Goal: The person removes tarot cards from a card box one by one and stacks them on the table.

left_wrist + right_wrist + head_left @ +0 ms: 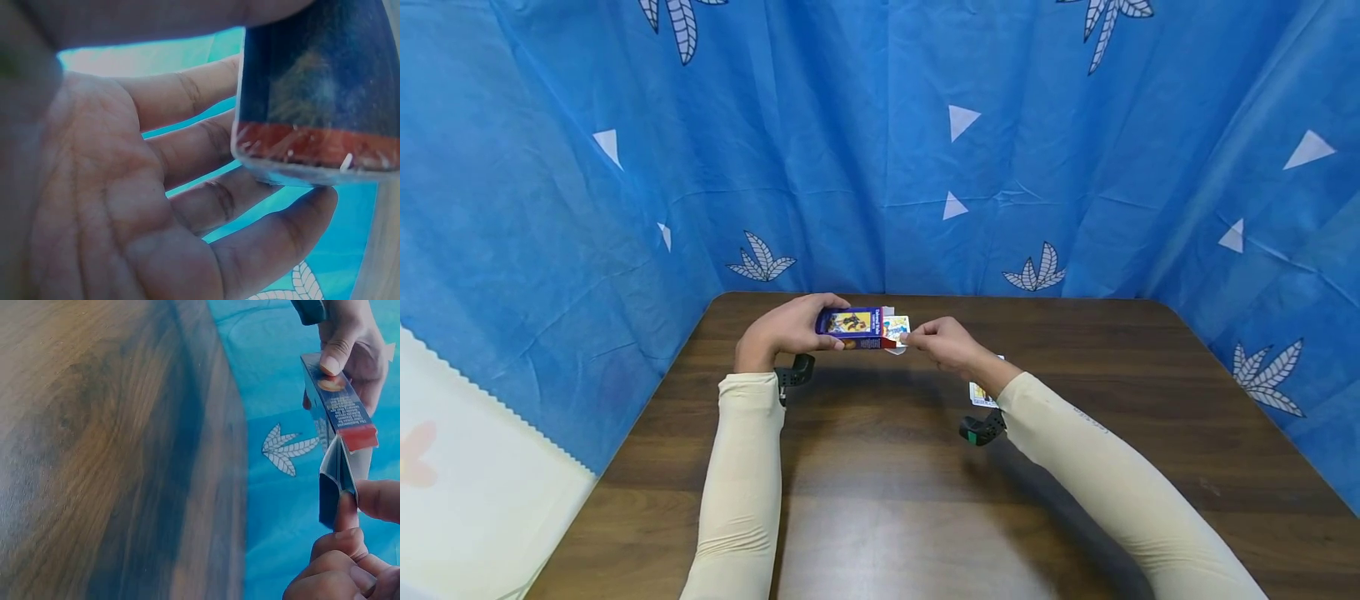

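Observation:
A dark blue card box [853, 323] with a yellow picture on its front is held up lengthwise above the table. My left hand [790, 327] grips its left end, thumb below and fingers over the top edge. At the right end the box is open, and a pale picture card [896, 327] sticks out beside white flaps. The fingertips of my right hand [951, 343] pinch at that card's outer edge. In the right wrist view, a dark, thin-edged piece [330, 497] stands between box and fingers; whether card or flap, I cannot tell.
Another picture card [980, 395] lies on the brown wooden table [880, 500], partly hidden by my right wrist. A blue curtain [880, 150] with leaf prints hangs behind and at the sides. White cloth [467, 483] is at the left edge.

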`<state>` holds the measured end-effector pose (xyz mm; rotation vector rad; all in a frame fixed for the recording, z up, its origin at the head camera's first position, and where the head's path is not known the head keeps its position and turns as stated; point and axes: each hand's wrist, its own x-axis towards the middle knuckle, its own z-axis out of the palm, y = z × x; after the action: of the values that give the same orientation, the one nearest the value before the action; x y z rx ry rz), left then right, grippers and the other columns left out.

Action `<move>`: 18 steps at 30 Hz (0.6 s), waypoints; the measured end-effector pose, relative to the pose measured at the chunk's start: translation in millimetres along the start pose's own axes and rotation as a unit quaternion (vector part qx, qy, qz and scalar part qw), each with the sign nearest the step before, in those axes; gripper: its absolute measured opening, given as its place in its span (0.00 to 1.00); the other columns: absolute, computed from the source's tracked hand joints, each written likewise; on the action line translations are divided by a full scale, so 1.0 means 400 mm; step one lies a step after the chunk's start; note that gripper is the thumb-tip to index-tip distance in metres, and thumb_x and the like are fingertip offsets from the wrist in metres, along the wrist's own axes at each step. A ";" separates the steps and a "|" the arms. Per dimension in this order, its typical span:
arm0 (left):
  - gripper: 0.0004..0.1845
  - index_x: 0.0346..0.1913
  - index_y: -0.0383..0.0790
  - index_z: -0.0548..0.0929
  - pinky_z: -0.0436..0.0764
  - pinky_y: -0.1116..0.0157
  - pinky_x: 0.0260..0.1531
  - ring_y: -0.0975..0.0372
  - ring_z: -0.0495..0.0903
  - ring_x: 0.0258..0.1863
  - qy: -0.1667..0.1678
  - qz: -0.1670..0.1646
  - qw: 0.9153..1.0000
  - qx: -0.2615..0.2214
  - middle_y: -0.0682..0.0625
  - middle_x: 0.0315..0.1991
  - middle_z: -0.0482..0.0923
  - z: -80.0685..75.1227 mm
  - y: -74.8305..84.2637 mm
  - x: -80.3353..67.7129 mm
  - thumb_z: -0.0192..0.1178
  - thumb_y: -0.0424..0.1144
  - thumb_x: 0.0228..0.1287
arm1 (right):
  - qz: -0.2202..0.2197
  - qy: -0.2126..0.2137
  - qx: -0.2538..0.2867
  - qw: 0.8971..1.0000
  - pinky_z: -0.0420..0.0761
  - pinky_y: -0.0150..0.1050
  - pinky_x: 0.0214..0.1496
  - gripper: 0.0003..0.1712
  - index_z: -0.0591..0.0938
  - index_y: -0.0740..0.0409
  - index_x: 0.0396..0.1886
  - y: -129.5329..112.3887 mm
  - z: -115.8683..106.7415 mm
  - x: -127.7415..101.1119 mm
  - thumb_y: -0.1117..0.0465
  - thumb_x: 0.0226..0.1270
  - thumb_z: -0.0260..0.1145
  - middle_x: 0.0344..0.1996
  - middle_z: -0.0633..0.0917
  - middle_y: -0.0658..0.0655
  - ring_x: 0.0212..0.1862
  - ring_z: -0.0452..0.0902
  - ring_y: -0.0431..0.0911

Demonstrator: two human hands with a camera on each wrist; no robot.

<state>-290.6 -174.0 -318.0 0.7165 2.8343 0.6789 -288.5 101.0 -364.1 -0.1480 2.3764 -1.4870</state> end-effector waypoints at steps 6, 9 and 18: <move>0.37 0.69 0.40 0.68 0.75 0.50 0.61 0.50 0.73 0.57 0.000 -0.006 1.000 -0.009 0.41 0.62 0.73 0.000 -0.005 -0.002 0.69 0.48 0.60 | 0.008 0.015 0.009 1.000 0.58 0.33 0.19 0.17 0.83 0.62 0.43 0.019 -0.045 -0.003 0.51 0.70 0.63 0.16 0.67 0.46 0.18 0.57 0.40; 0.37 0.69 0.39 0.68 0.75 0.50 0.61 0.50 0.73 0.57 -0.001 -0.003 1.000 -0.010 0.41 0.61 0.73 0.000 -0.005 -0.001 0.68 0.49 0.61 | 0.011 0.026 0.020 0.999 0.59 0.32 0.19 0.19 0.81 0.64 0.47 0.033 -0.075 -0.004 0.52 0.71 0.62 0.21 0.72 0.48 0.19 0.59 0.40; 0.36 0.69 0.41 0.69 0.75 0.51 0.60 0.51 0.73 0.57 0.003 -0.013 1.000 -0.013 0.43 0.61 0.73 -0.004 -0.005 -0.003 0.68 0.50 0.61 | 0.013 0.067 0.080 0.994 0.59 0.30 0.19 0.21 0.77 0.64 0.56 0.063 -0.157 -0.002 0.53 0.75 0.58 0.32 0.77 0.48 0.21 0.61 0.37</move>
<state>-290.7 -177.1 -317.4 0.6748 2.8290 0.7124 -306.5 166.2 -361.4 0.0199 2.3369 -1.7165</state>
